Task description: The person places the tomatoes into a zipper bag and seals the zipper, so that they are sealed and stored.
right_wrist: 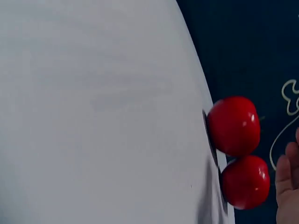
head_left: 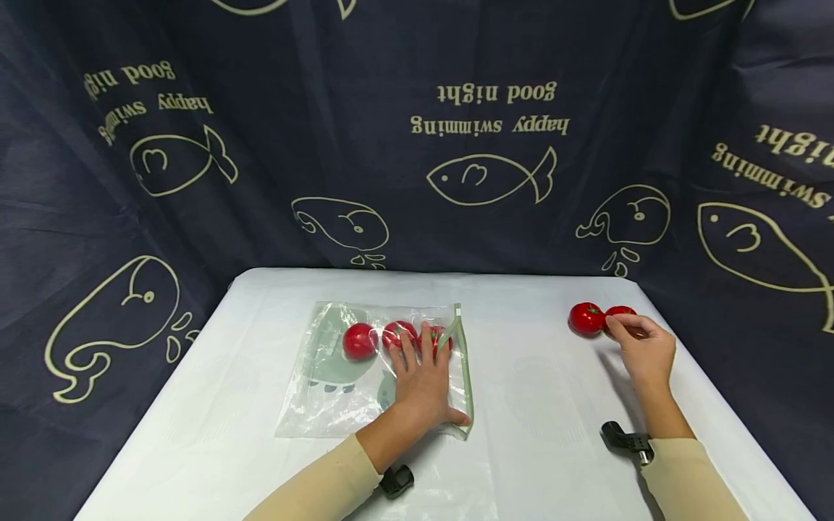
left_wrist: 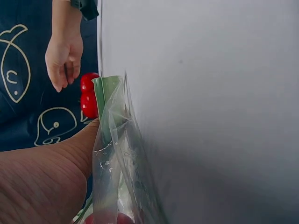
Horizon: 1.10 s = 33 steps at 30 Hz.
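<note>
The left hand [head_left: 423, 387] lies over the plastic bag [head_left: 465, 369], fingers spread wide, thumb out at the bag's green edge, forearm slanting in from the near side. 3 tomatoes [head_left: 360, 341] sit inside the bag on the white desk [head_left: 534, 420]. The right hand [head_left: 648, 354] hangs just beside 2 other tomatoes [right_wrist: 233, 126], which touch each other near the desk's edge; its fingers are loosely bent, slightly apart, holding nothing.
</note>
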Motion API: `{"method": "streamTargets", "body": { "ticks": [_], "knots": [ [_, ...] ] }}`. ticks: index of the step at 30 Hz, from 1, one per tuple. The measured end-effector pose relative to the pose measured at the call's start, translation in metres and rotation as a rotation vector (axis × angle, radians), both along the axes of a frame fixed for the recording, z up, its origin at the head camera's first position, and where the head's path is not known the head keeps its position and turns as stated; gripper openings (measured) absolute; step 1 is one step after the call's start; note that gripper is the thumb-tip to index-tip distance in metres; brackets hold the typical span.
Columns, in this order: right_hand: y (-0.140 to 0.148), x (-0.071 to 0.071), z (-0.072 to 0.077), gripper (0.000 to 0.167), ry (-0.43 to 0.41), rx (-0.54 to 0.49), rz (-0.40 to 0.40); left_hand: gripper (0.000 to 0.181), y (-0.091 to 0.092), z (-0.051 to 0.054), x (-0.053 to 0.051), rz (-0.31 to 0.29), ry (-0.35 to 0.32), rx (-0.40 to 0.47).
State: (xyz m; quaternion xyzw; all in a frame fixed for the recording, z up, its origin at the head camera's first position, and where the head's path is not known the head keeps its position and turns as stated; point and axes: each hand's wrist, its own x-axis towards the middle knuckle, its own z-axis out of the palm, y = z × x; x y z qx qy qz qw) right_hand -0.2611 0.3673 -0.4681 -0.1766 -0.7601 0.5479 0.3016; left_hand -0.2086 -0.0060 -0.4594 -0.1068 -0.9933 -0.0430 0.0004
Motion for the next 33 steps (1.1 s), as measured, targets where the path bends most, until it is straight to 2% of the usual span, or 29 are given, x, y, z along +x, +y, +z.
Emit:
{"method": "streamTargets", "body": {
  "ticks": [7,12,19,26,33],
  "knots": [
    [0.019,-0.008,-0.003,0.031,-0.056,0.135,-0.101,0.141,0.001,-0.003,-0.001,0.000,-0.006,-0.014],
    [0.031,-0.017,-0.005,0.039,-0.161,0.177,-0.121,0.140,0.001,-0.003,-0.001,0.003,-0.008,-0.013],
    [0.043,-0.027,-0.006,0.058,-0.356,0.151,-0.001,0.140,0.000,-0.002,0.000,0.001,0.005,-0.006],
    [0.047,-0.033,-0.006,0.071,-0.409,0.058,0.085,0.139,0.000,-0.002,-0.001,-0.006,0.001,0.004],
    [0.047,-0.036,-0.010,0.078,-0.421,-0.018,0.098,0.140,-0.001,-0.002,-0.001,-0.011,0.007,0.002]
  ]
}}
